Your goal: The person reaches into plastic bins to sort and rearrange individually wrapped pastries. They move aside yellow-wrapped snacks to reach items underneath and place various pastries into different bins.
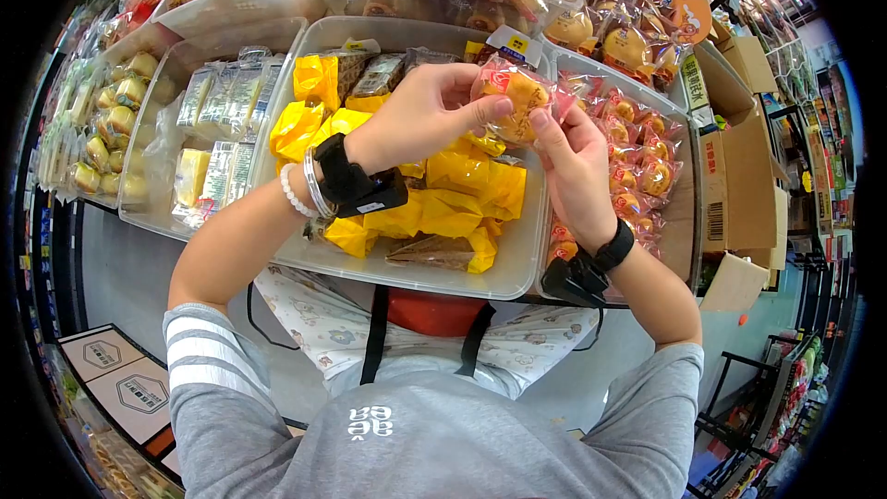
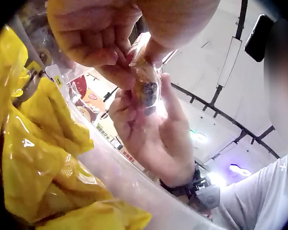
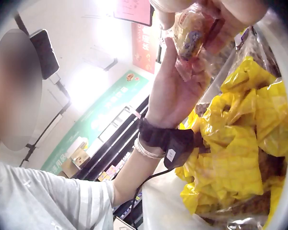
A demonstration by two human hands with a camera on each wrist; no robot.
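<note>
Both hands hold one small wrapped bun (image 1: 519, 103) in clear plastic with red print, raised over a bin of yellow packets. My left hand (image 1: 425, 111) pinches its left side, thumb on the near face. On the other side my right hand (image 1: 577, 162) pinches the wrapper's edge between thumb and fingers. In the left wrist view the bun (image 2: 146, 88) appears edge-on between the two hands. The right wrist view has the bun (image 3: 189, 38) between the fingertips, with a dark printed mark on it. Yellow packets (image 1: 453, 208) lie below the hands.
To the right stands a bin of small red-printed wrapped buns (image 1: 637, 166). White-wrapped packs (image 1: 222, 102) fill the bin on the left. More bagged buns (image 1: 628, 37) sit at the back. Open cardboard boxes (image 1: 739, 185) stand at the far right.
</note>
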